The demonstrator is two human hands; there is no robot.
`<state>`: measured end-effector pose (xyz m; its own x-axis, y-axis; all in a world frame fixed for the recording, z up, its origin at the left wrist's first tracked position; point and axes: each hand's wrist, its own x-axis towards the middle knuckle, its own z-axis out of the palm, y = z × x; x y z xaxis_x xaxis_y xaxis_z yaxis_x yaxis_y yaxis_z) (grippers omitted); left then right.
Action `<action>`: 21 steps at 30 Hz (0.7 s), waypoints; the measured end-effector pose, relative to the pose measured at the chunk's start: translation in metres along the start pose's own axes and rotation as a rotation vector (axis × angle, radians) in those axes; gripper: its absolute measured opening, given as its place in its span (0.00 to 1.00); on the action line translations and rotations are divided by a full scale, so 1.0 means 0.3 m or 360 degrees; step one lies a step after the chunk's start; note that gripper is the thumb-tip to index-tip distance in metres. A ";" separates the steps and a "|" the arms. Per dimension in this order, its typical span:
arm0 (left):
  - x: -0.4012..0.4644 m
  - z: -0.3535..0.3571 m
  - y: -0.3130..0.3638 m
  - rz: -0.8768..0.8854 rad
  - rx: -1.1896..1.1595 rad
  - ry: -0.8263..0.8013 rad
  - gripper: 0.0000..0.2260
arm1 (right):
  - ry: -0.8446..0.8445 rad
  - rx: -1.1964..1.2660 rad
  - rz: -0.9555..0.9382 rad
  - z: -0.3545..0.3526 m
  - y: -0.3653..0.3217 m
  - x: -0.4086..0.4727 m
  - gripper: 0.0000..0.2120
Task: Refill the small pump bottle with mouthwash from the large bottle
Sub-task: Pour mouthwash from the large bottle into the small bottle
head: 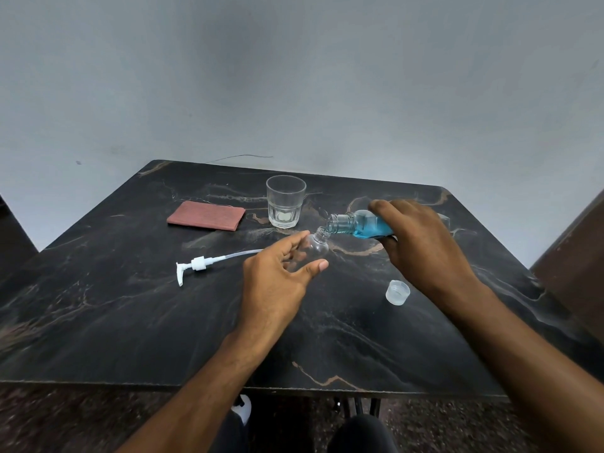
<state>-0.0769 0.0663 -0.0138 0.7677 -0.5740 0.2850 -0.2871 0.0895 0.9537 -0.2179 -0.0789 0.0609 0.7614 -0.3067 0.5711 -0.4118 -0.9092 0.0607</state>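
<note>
Pouring is about to begin: the right hand (421,243) grips the large clear bottle of blue mouthwash (362,225), tipped almost level, its open mouth just above the neck of the small clear round-bodied bottle (315,245). The left hand (277,276) cradles that small bottle, fingers and thumb curved round its sides, tilting it toward the big one; it looks empty, and no stream shows yet. Its white pump head with the long dip tube (199,263) lies on the black marble-patterned table (130,322), and a translucent screw cap (397,291) rests near the right wrist. Next, I judge, comes a slow further tip, mouths kept aligned, as the narrow neck invites spills.
</note>
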 end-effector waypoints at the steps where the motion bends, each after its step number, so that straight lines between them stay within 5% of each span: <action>1: 0.000 0.000 0.001 -0.0002 0.0001 -0.0002 0.28 | 0.0003 0.0000 -0.0002 -0.001 -0.001 0.000 0.21; 21: -0.001 -0.001 0.002 0.0008 0.0005 0.0006 0.28 | 0.0035 -0.0021 -0.0047 -0.001 0.006 0.004 0.21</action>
<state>-0.0770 0.0669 -0.0134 0.7683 -0.5708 0.2898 -0.2924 0.0899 0.9521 -0.2180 -0.0809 0.0619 0.7624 -0.2735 0.5865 -0.3959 -0.9140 0.0884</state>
